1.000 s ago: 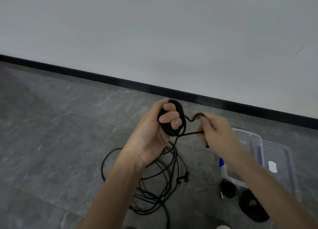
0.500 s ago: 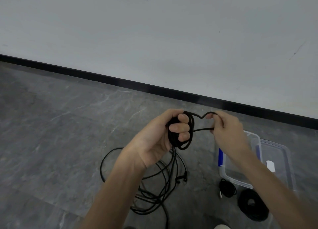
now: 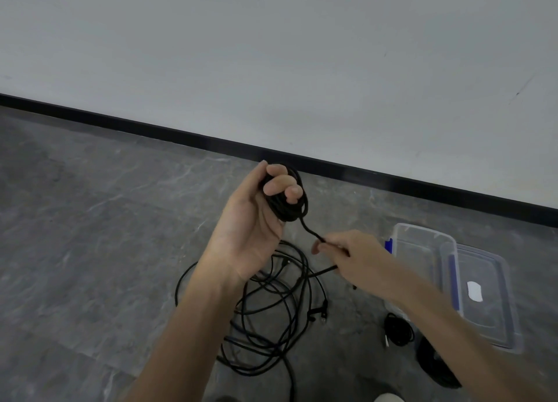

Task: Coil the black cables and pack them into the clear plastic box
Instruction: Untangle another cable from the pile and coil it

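Note:
My left hand is raised over the floor and grips a small coil of black cable, its fingers curled through the loops. A short tail runs from the coil down to my right hand, which pinches it near its end. Below both hands a loose tangle of black cables lies on the grey floor. The clear plastic box stands open on the floor at the right, partly hidden by my right forearm.
The box's clear lid lies right of the box. Two finished black coils lie near the bottom right, a small one and a larger one. A white wall with a black skirting strip runs behind.
My left hand has lifted the coil and turned it. My right hand has dropped from beside the coil to below and right of it, pulling the tail downward.

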